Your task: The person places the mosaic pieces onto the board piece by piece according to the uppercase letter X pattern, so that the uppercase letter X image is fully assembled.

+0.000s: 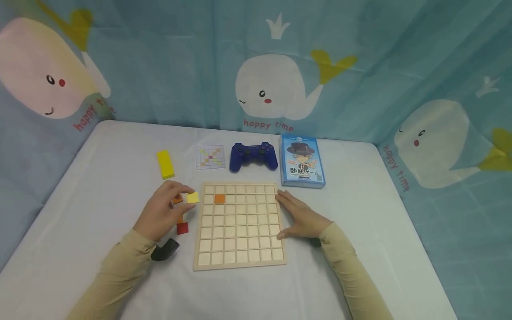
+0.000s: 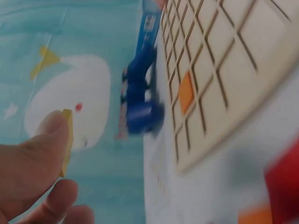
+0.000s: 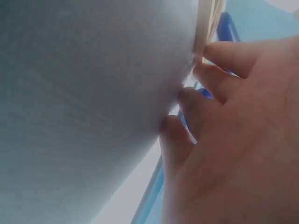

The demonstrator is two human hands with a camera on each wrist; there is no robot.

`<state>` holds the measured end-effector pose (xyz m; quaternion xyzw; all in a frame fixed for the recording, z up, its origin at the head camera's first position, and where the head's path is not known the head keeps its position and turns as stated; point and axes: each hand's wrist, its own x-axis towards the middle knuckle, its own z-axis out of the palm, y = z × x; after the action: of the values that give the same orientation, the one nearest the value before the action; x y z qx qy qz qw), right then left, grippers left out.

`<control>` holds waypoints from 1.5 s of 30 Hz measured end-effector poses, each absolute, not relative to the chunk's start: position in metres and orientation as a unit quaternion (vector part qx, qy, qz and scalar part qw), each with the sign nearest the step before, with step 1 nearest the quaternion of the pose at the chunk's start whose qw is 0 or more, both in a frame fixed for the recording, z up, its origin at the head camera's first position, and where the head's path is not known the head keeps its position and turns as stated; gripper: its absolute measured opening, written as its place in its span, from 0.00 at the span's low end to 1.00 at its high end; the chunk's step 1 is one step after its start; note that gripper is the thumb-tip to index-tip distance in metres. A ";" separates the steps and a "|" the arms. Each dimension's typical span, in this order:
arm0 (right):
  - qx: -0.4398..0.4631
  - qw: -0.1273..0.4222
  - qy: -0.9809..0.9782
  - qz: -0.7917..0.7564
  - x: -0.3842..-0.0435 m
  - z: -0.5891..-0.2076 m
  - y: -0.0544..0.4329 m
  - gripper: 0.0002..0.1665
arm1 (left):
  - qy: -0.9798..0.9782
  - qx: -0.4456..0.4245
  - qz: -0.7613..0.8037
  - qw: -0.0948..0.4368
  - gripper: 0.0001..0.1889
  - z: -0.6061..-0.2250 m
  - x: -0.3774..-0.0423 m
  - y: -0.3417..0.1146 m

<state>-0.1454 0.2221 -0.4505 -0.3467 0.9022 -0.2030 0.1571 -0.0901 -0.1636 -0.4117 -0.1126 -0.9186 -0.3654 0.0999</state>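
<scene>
Our left grip (image 1: 163, 212) pinches a yellow square tile (image 1: 193, 198); our right grip (image 1: 304, 218), seemingly unclenched, touches the pale wooden gridded board (image 1: 241, 232).

Board (image 1: 241, 220): pale beige — square grid
Pinched tile (image 1: 193, 198): yellow
Controller (image 1: 254, 155): blue
Curtain (image 1: 180, 66), top of frame: teal — whale print

Orange tiles (image 1: 178, 199) partly hidden behind left hand (image 1: 163, 211). Red tile (image 2: 285, 189) blurred, cut off by left wrist view's right edge. Blue box (image 1: 302, 161): finer print too small.
</scene>
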 end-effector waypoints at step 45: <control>-0.338 0.155 0.914 -0.163 -0.143 -0.456 0.219 0.73 | -0.921 -0.165 -0.348 -0.060 0.16 -0.456 -0.167 -0.017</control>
<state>-0.1431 0.2188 -0.4563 -0.3381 0.9139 -0.1629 0.1548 -0.1672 -0.0170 -0.4561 -0.1647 -0.9210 -0.3480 -0.0599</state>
